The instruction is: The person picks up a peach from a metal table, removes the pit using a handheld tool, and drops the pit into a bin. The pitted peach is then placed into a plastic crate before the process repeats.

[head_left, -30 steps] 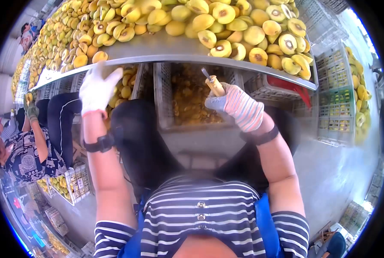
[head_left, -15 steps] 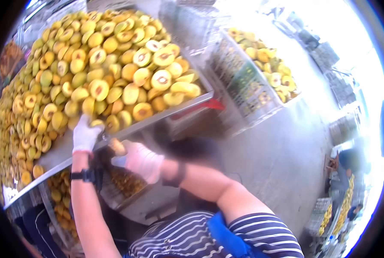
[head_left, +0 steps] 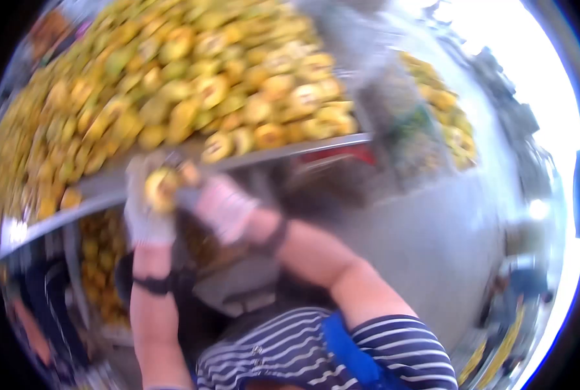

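Observation:
My left hand (head_left: 146,207), in a white glove, grips a halved yellow peach (head_left: 162,188) with its cut side facing up. Close against it is my right hand (head_left: 225,205), also gloved, with its fingers closed on a small pitting tool (head_left: 189,173) that has a tan handle and a metal end. Motion blur hides the tool's exact shape and whether it touches the fruit. Both hands are at the near edge of a metal table (head_left: 290,151) heaped with halved peaches (head_left: 212,91).
Below the table edge stands a crate of peach pieces (head_left: 105,266). To the right are a plastic crate (head_left: 407,140) and more yellow fruit (head_left: 442,101). Another person's arm (head_left: 33,325) shows at lower left. People work at far right.
My left hand has drawn back from the pile with a peach half and turned its cut face up. The right hand stays close, with the tool beside the fruit. The view has shifted.

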A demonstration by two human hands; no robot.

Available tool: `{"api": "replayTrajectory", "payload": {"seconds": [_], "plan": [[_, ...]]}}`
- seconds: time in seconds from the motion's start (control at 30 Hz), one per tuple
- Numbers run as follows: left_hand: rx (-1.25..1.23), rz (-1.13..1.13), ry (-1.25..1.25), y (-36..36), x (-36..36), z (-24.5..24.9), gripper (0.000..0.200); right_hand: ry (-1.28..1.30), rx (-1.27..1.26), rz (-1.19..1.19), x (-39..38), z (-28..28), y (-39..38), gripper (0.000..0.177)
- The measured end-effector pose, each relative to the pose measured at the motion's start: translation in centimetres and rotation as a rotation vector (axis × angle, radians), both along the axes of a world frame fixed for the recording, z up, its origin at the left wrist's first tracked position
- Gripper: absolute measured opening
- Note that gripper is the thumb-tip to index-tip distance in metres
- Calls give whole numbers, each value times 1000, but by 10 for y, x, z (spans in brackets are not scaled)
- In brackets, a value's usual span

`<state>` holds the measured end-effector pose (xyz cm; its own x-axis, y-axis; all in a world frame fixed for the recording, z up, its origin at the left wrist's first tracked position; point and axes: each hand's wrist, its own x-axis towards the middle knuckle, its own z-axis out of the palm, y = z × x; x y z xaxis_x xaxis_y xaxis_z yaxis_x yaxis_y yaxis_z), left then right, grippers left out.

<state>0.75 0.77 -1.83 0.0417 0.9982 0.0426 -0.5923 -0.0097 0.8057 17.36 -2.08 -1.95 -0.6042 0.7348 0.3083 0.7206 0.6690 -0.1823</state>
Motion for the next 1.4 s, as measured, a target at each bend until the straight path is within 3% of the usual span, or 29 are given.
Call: {"api": "replayTrajectory", "payload": {"seconds": [0.03, 0.07, 0.1, 0.13, 0.17, 0.2, 0.4, 0.47, 0.6, 0.67, 0.7, 0.77, 0.8, 0.83, 0.87, 0.9, 0.93, 0.97, 1.0, 1.07, 1.13, 1.17, 1.23, 1.33, 1.4], "plan": [[-112, -13, -257, 3, 0, 10, 35, -268, -116, 42, 5, 32, -2, 68], [-71, -32, -356, 3, -6, 17, 39, -431, -337, 21, -2, 57, -1, 74], [-85, -55, -347, 2, -10, 24, 42, -205, 18, 26, 4, 30, -5, 69], [-97, -95, -350, 2, -12, 27, 44, -151, 165, 62, 2, 3, 5, 54], [-123, -60, -296, 6, -13, 25, 46, 122, -52, 39, -3, 10, 5, 43], [-153, -43, -247, 5, -14, 25, 48, 381, -332, -131, -11, 0, 4, 45], [-283, -9, -177, -8, -7, 42, 49, 480, -646, -253, -23, 27, -7, 37], [-280, 4, -145, -11, -9, 43, 49, 106, -422, -87, -16, 15, -8, 34], [-238, 4, 23, -14, -5, 45, 48, 45, -420, -73, -15, -5, -12, 34], [-242, 26, 128, -14, -2, 47, 48, -48, -47, 185, -18, -19, -11, 32], [-230, 2, 199, -13, -2, 46, 48, -46, -50, 179, -19, -19, -12, 32], [-218, -32, 264, -11, -5, 45, 47, 782, -822, 85, -20, -16, -17, 22], [-149, -118, 225, -7, -7, 43, 46, 780, -812, 71, -19, -16, -13, 22], [-71, -213, 180, 0, -9, 42, 45, 1011, -1383, 67, -15, -17, -8, 19], [104, -137, 322, 8, -16, 24, 39, 1235, -1940, 45, -3, -15, -3, 17], [631, 237, 909, 5, -11, 25, 33, 1259, -1948, 52, 7, -9, -5, 18], [151, 92, 303, -2, -1, 24, 28, 1293, -1920, 99, 9, -10, -10, 20], [-23, 151, 244, -9, 5, 20, 26, 1338, -1938, 149, 12, -13, -12, 22], [22, 109, 208, -13, 8, 15, 27, 1392, -2003, 208, 12, -17, -14, 24], [-214, 179, 288, -18, 23, 27, 31, 1455, -2203, 348, 7, -36, -13, 29], [-308, 196, 281, -24, 35, 41, 29, 1462, -2547, 523, -5, -69, -10, 35], [-304, 159, 309, -23, 36, 41, 29, 1471, -2910, 781, -14, -70, -10, 42], [-288, 78, 324, -21, 30, 50, 30, 1384, -2398, 543, -4, -52, -15, 39], [-260, -64, 280, -26, 19, 48, 36, 1204, -2112, 397, 10, -25, -20, 35], [48, -414, 216, -18, 7, 41, 36, 1088, -1980, 344, 17, -12, -20, 33]]}}
